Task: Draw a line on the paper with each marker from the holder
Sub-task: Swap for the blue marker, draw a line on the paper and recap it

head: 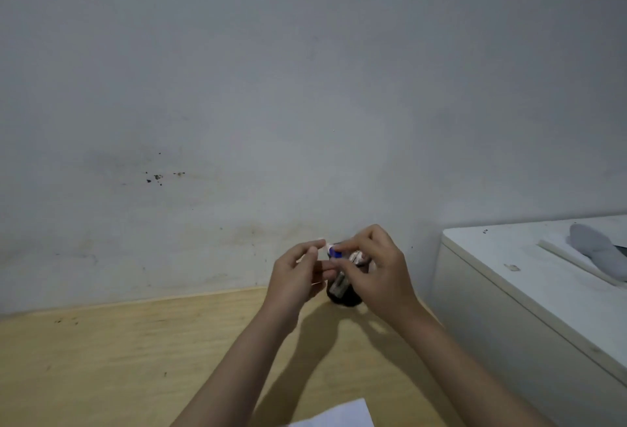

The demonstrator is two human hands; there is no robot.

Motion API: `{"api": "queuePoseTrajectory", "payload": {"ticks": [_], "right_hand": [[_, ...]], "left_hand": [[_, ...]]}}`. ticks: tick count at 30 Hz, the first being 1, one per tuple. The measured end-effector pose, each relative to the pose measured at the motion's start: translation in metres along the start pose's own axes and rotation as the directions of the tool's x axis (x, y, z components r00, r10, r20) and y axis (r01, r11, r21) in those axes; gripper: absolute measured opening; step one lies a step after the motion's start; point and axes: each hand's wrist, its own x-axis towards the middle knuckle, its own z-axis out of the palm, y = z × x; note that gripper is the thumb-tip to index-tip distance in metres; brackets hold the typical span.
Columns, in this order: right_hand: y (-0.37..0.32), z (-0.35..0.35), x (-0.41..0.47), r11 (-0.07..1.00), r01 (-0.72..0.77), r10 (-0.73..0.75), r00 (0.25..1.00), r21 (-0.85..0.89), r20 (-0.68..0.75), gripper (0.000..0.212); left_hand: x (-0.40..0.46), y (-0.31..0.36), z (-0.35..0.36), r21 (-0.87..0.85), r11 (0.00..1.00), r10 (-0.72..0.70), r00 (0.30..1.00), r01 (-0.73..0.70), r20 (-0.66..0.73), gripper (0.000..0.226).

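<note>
A dark round marker holder stands at the back of the wooden table, mostly hidden behind my hands. Above it, my right hand pinches a marker with a blue part at its top end. My left hand pinches a small white piece, maybe a cap, right next to the blue part. The marker's body slants down toward the holder. A corner of white paper lies at the table's near edge, below my forearms.
The wooden table meets a stained grey wall at the back. A white cabinet stands to the right, with a grey object and a pale strip on top.
</note>
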Motion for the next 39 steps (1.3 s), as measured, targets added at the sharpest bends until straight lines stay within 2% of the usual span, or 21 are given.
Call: {"api": "queuePoseTrajectory", "payload": {"ticks": [3, 6, 8, 11, 13, 15, 19, 24, 26, 30, 33, 36, 39], "right_hand": [[-0.029, 0.002, -0.039, 0.988, 0.155, -0.155, 0.988, -0.006, 0.020, 0.014], [-0.050, 0.001, -0.069, 0.980, 0.199, -0.199, 0.977, 0.004, 0.072, 0.020], [-0.064, -0.004, -0.085, 0.996, 0.071, -0.076, 0.993, 0.057, 0.095, 0.035], [-0.086, -0.009, -0.111, 0.955, -0.215, 0.213, 0.976, 0.204, 0.033, 0.043], [-0.101, -0.002, -0.130, 0.897, -0.344, 0.347, 0.937, 0.276, 0.041, 0.036], [-0.118, 0.009, -0.147, 0.825, -0.455, 0.438, 0.890, 0.335, 0.131, 0.028], [-0.146, 0.030, -0.170, 0.697, -0.617, 0.534, 0.787, 0.366, 0.308, 0.007], [-0.166, 0.031, -0.176, 0.657, -0.587, 0.565, 0.799, 0.473, 0.207, 0.012], [-0.170, 0.028, -0.175, 0.617, -0.583, 0.582, 0.790, 0.528, 0.193, 0.011], [-0.176, 0.027, -0.177, 0.541, -0.592, 0.578, 0.778, 0.597, 0.248, 0.008], [-0.177, 0.029, -0.182, 0.486, -0.631, 0.551, 0.758, 0.604, 0.349, 0.021], [-0.177, 0.033, -0.185, 0.486, -0.632, 0.503, 0.767, 0.604, 0.397, 0.027], [-0.174, 0.034, -0.186, 0.506, -0.593, 0.451, 0.801, 0.626, 0.393, 0.023]], "left_hand": [[-0.038, 0.010, -0.020, -0.057, 0.996, -0.064, 0.993, 0.070, 0.101, 0.022], [-0.074, 0.014, -0.035, 0.024, 1.000, -0.015, 0.997, 0.013, 0.080, 0.012], [-0.099, 0.015, -0.047, 0.121, 0.991, 0.051, 0.998, -0.056, 0.046, 0.005], [-0.134, 0.010, -0.069, 0.293, 0.948, 0.122, 0.992, -0.127, 0.036, 0.017], [-0.160, 0.003, -0.083, 0.385, 0.912, 0.125, 0.989, -0.144, 0.075, 0.025], [-0.186, -0.008, -0.092, 0.492, 0.852, 0.140, 0.984, -0.179, 0.115, 0.030], [-0.223, -0.025, -0.101, 0.648, 0.707, 0.263, 0.956, -0.283, 0.132, 0.029], [-0.248, -0.026, -0.112, 0.563, 0.788, 0.337, 0.940, -0.248, -0.058, 0.026], [-0.254, -0.027, -0.117, 0.579, 0.782, 0.349, 0.932, -0.229, -0.102, 0.027], [-0.259, -0.026, -0.119, 0.542, 0.803, 0.381, 0.913, -0.247, -0.149, 0.017], [-0.260, -0.026, -0.119, 0.523, 0.809, 0.404, 0.901, -0.270, -0.161, 0.011], [-0.262, -0.029, -0.118, 0.530, 0.800, 0.407, 0.904, -0.281, -0.134, 0.013], [-0.260, -0.034, -0.118, 0.449, 0.864, 0.339, 0.923, -0.227, -0.185, 0.011]]}}
